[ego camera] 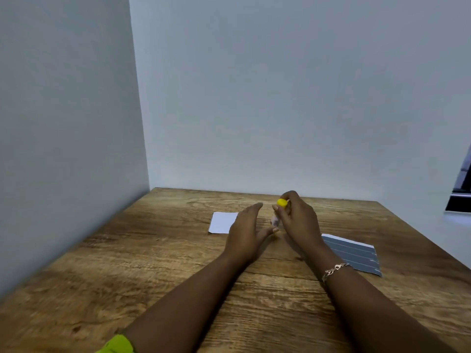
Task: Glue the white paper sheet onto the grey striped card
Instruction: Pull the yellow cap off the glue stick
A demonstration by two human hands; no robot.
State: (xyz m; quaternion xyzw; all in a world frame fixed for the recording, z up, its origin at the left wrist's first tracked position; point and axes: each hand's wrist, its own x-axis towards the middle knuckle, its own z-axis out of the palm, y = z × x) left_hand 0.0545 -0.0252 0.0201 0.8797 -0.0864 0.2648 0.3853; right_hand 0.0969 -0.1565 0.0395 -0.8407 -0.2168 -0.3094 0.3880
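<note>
A white paper sheet (222, 222) lies flat on the wooden table (153, 263), partly hidden behind my left hand. The grey striped card (353, 253) lies to the right, its near-left part covered by my right wrist. My right hand (297, 220) is closed around a glue stick (276, 217) with a yellow cap (282, 202), held upright above the table between the two papers. My left hand (248, 233) is open beside it, fingers stretched forward, thumb reaching toward the stick's lower end.
Pale walls close in the table at the left and the back. A dark object (461, 189) shows at the right frame edge beyond the table. A bracelet (334, 270) sits on my right wrist.
</note>
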